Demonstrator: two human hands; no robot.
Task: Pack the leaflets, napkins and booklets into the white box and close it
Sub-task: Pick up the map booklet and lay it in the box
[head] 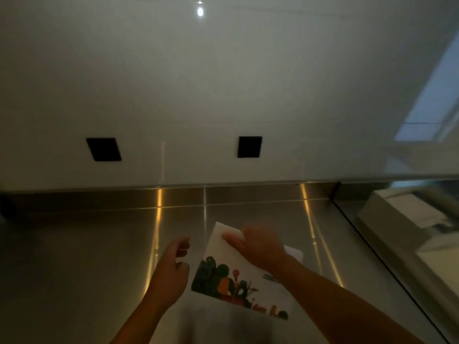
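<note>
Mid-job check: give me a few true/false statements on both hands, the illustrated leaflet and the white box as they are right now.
1. The right hand grips the illustrated leaflet near its top edge. True.
2. The left hand grips it too. False: its fingers curl loosely beside the leaflet and hold nothing.
3. The white box lies at the far right. True.
4. The leaflet is inside the box. False: it is held over the steel counter.

Looks like a commercial kitchen: brushed steel counter [74,256] and upstand [99,198], glossy white wall [223,83] above with 2 black square plates [249,147].
</note>
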